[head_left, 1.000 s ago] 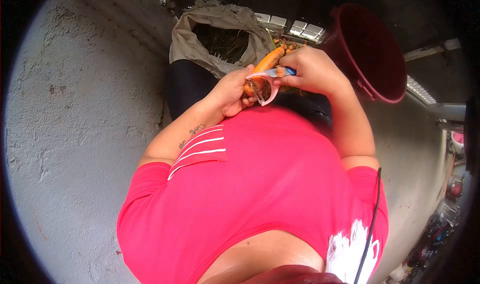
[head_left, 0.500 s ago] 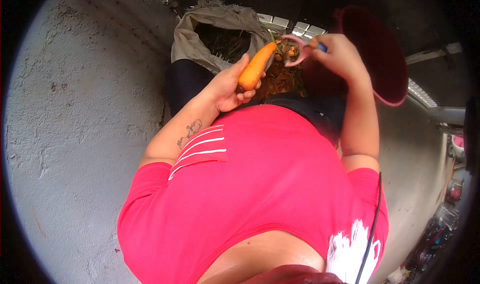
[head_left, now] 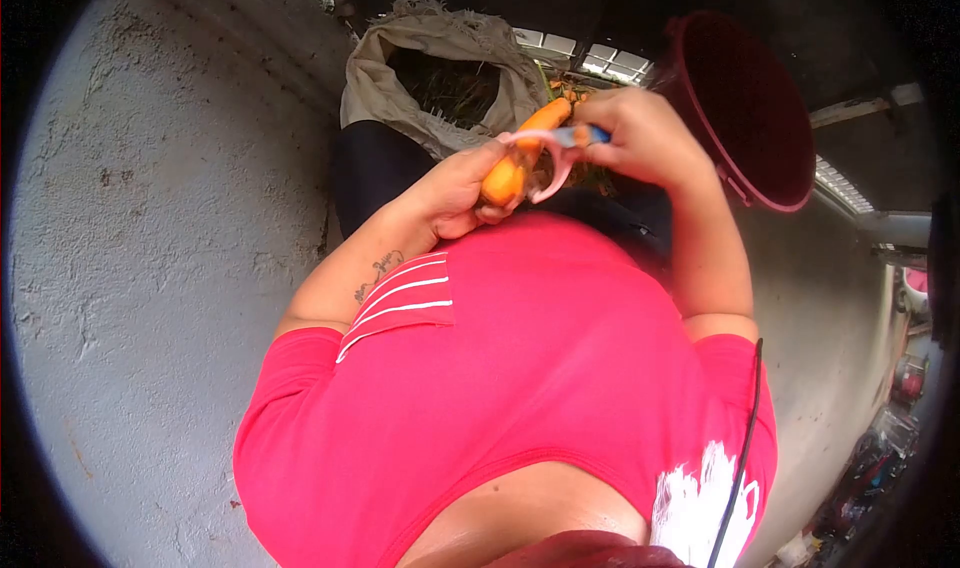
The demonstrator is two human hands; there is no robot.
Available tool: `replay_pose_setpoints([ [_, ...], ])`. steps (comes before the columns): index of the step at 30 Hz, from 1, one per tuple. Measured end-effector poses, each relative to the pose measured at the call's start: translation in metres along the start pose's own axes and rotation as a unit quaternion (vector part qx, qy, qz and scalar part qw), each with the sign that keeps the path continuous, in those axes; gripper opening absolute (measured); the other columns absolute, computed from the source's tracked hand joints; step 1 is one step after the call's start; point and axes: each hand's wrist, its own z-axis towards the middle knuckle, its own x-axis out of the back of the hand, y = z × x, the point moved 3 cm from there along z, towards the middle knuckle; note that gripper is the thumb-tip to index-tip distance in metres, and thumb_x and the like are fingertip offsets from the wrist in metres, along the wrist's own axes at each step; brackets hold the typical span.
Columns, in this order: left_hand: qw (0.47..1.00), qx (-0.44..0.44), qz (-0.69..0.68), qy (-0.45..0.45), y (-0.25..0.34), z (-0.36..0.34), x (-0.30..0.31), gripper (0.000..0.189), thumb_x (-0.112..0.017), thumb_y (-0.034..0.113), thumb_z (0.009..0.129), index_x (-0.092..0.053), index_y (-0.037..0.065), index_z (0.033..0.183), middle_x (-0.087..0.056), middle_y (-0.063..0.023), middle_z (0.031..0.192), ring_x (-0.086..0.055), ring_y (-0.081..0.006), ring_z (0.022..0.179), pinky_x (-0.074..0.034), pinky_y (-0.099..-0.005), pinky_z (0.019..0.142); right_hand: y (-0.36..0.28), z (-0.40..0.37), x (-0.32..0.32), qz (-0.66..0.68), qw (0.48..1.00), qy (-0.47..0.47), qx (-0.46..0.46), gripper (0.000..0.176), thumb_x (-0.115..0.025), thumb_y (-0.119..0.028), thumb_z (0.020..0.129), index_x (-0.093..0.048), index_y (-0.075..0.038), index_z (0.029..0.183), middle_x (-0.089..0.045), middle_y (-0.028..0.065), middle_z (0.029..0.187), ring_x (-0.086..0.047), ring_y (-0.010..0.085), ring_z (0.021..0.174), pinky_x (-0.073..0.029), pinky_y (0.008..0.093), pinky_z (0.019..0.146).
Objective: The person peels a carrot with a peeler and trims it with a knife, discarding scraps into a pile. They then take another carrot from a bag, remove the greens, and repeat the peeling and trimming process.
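My left hand (head_left: 466, 190) is closed around the thick end of an orange carrot (head_left: 503, 182), whose narrower end points up and to the right. In my right hand (head_left: 645, 138) is a peeler (head_left: 556, 164) with a pinkish Y-shaped head and a blue part on its handle. The peeler's head lies across the middle of the carrot and hides part of it. Motion blurs the peeler, so its blade cannot be made out.
A woven sack (head_left: 372, 76) with dry plant matter inside stands open beyond my left hand. At the right is a large dark red bucket (head_left: 715, 153), tilted. Orange scraps (head_left: 570, 95) lie behind the carrot. A grey wall (head_left: 160, 228) rises on the left.
My right hand has brought the peeler left and down from beyond the carrot's tip onto its middle. The left hand keeps its hold on the carrot, nearly in place.
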Motion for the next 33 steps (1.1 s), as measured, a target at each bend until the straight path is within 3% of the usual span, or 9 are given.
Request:
replay_pose_setpoints([
  [4,0.998,0.016,-0.017,-0.050,0.000,-0.004,0.007,0.050,-0.036,0.052,0.101,-0.052,0.004,0.103,-0.051,-0.0081,0.067,-0.034,-0.0079,0.042,-0.027,-0.0193,0.039,0.043,-0.001,0.013,-0.010,0.996,0.023,-0.080,0.030,-0.075,-0.030,0.074,-0.058,-0.005,0.073,-0.059,0.0150,0.071,-0.058,0.0366,0.069,-0.044,0.0408,0.060],
  [5,0.998,0.015,-0.030,-0.044,-0.002,-0.001,0.011,0.050,-0.036,0.052,0.100,-0.052,0.005,0.102,-0.051,-0.0082,0.067,-0.034,-0.0079,0.042,-0.027,-0.0196,0.039,0.051,0.001,0.014,-0.034,0.993,0.004,-0.116,0.038,-0.071,-0.047,0.077,-0.069,-0.011,0.087,-0.064,0.0152,0.074,-0.063,0.0367,0.075,-0.049,0.0446,0.064],
  [9,0.998,0.017,-0.038,-0.054,0.006,0.002,0.016,0.050,-0.036,0.052,0.100,-0.053,0.005,0.103,-0.052,-0.0078,0.067,-0.038,-0.0087,0.043,-0.027,-0.0204,0.039,0.075,-0.004,0.021,-0.153,0.962,0.017,-0.226,0.039,-0.067,-0.049,0.080,-0.072,-0.011,0.089,-0.066,0.0162,0.077,-0.064,0.0365,0.076,-0.049,0.0431,0.063],
  [12,0.998,0.002,-0.059,0.005,0.012,0.005,0.014,0.052,-0.037,0.054,0.100,-0.054,0.005,0.105,-0.054,-0.0062,0.072,-0.042,-0.0100,0.046,-0.030,-0.0206,0.040,0.056,-0.009,0.020,-0.057,0.976,0.065,-0.199,0.037,-0.068,-0.045,0.080,-0.071,-0.009,0.086,-0.065,0.0171,0.075,-0.064,0.0372,0.073,-0.049,0.0438,0.062],
  [18,0.998,-0.023,0.027,0.052,-0.001,0.025,0.037,0.046,-0.045,0.050,0.098,-0.057,0.007,0.109,-0.062,-0.0060,0.088,-0.054,-0.0121,0.062,-0.040,-0.0257,0.046,-0.017,0.004,-0.014,0.000,0.999,-0.025,-0.042,0.031,-0.066,-0.038,0.078,-0.065,-0.007,0.077,-0.063,0.0149,0.071,-0.062,0.0370,0.070,-0.049,0.0465,0.063],
  [19,0.989,-0.041,-0.022,0.138,0.001,0.021,0.012,0.041,-0.046,0.046,0.099,-0.058,0.007,0.108,-0.063,-0.0066,0.089,-0.056,-0.0122,0.064,-0.042,-0.0280,0.048,-0.022,0.006,-0.017,-0.019,0.997,-0.050,-0.052,0.032,-0.066,-0.040,0.079,-0.066,-0.007,0.078,-0.064,0.0140,0.073,-0.063,0.0363,0.073,-0.049,0.0466,0.063],
  [22,0.991,-0.023,-0.037,0.125,0.001,0.015,0.005,0.041,-0.044,0.045,0.100,-0.058,0.008,0.108,-0.063,-0.0065,0.086,-0.055,-0.0128,0.061,-0.040,-0.0264,0.046,-0.024,0.010,-0.016,-0.001,0.998,-0.058,-0.030,0.033,-0.067,-0.041,0.079,-0.066,-0.007,0.079,-0.064,0.0133,0.075,-0.063,0.0357,0.073,-0.049,0.0463,0.063],
  [25,0.999,-0.021,-0.023,0.007,0.000,0.011,0.015,0.043,-0.043,0.045,0.100,-0.056,0.007,0.113,-0.060,-0.0077,0.082,-0.051,-0.0129,0.054,-0.037,-0.0234,0.042,-0.022,0.009,-0.007,0.005,0.998,-0.059,-0.007,0.033,-0.067,-0.041,0.079,-0.067,-0.008,0.082,-0.064,0.0129,0.076,-0.063,0.0354,0.073,-0.049,0.0456,0.064],
  [33,0.991,-0.027,-0.084,-0.100,0.018,-0.010,0.003,0.050,-0.038,0.044,0.101,-0.049,0.000,0.122,-0.049,-0.0075,0.067,-0.038,-0.0120,0.045,-0.034,-0.0202,0.042,0.082,-0.011,0.008,-0.205,0.948,-0.003,-0.243,0.036,-0.065,-0.044,0.083,-0.069,-0.008,0.085,-0.067,0.0167,0.079,-0.065,0.0370,0.079,-0.051,0.0455,0.067],
])
